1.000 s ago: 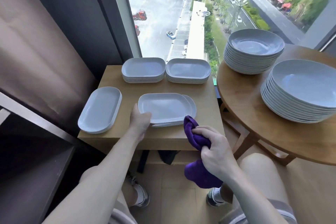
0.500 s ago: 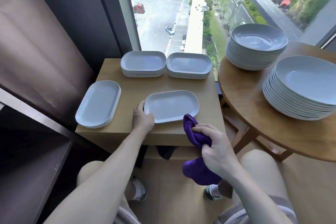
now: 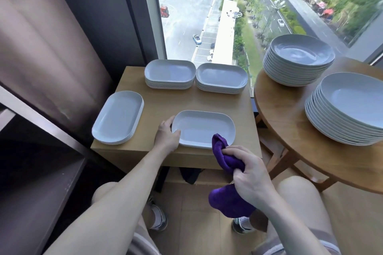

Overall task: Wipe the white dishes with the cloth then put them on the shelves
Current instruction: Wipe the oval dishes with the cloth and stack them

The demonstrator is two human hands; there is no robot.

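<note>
A white oblong dish [image 3: 204, 128] lies near the front edge of the small wooden table [image 3: 161, 101]. My left hand [image 3: 167, 136] grips its left rim, thumb over the edge. My right hand [image 3: 247, 172] holds a bunched purple cloth [image 3: 224, 158] just in front of the dish's right corner; the cloth's top overlaps the rim and its tail hangs below my hand. Two stacks of oblong dishes [image 3: 170, 73] [image 3: 221, 77] stand at the table's back. A low stack of flat oblong plates [image 3: 118, 117] sits at the left.
A round wooden table [image 3: 290, 141] at the right carries two tall stacks of round white plates [image 3: 298, 59] [image 3: 348, 107]. A dark shelf unit [image 3: 37, 172] stands at the left, beside a curtain. A window is behind the tables. My knees and shoes are below.
The dish under my left hand has been slid right and squared up, so it no longer sits askew over the plate beneath. My right hand with the cloth stays in front of it.
</note>
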